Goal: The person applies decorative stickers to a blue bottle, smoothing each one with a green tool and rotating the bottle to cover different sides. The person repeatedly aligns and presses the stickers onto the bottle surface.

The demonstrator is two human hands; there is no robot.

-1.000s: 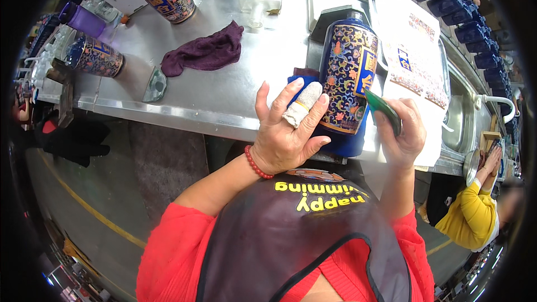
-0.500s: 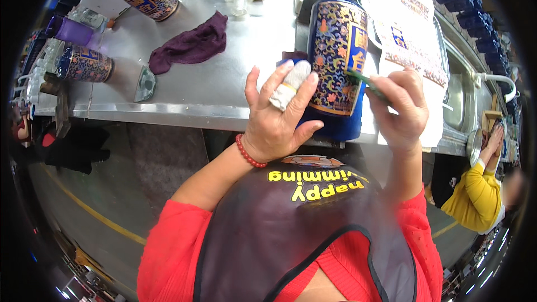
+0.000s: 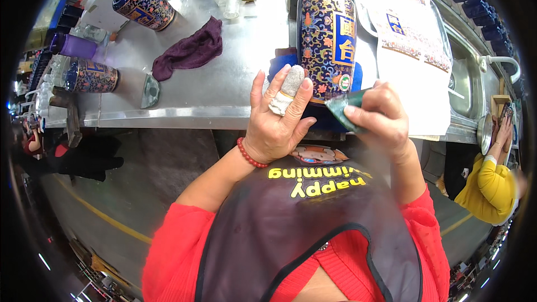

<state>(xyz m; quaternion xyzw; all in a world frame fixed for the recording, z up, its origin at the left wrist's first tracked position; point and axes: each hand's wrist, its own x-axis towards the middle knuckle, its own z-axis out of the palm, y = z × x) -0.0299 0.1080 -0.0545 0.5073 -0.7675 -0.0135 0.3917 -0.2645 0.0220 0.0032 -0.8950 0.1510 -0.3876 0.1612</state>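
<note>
**benchwatcher:** Hands first, then down by size. Left hand (image 3: 278, 123) is spread wide, fingers fanned, resting against the lower side of the big bottle, with a grey wrap on the middle finger. Right hand (image 3: 379, 120) is pinched on a small dark green scraper (image 3: 345, 109), its edge touching the bottle's base.

**tinkerpot:** Where's the bottle exactly?

**benchwatcher:** Tall blue patterned bottle (image 3: 327, 42) lies around 12 o'clock on the steel bench (image 3: 235, 78), on a blue cloth (image 3: 278, 62). White printed sheets (image 3: 414, 50) sit just beside it at 1 o'clock. Maroon rag (image 3: 190, 50) lies at 10 o'clock. Two more patterned bottles are further out: one (image 3: 142, 4) at 11 o'clock, one (image 3: 89, 75) at 9 o'clock. Smallest is a little grey wedge (image 3: 150, 89) near the bench edge.
</note>
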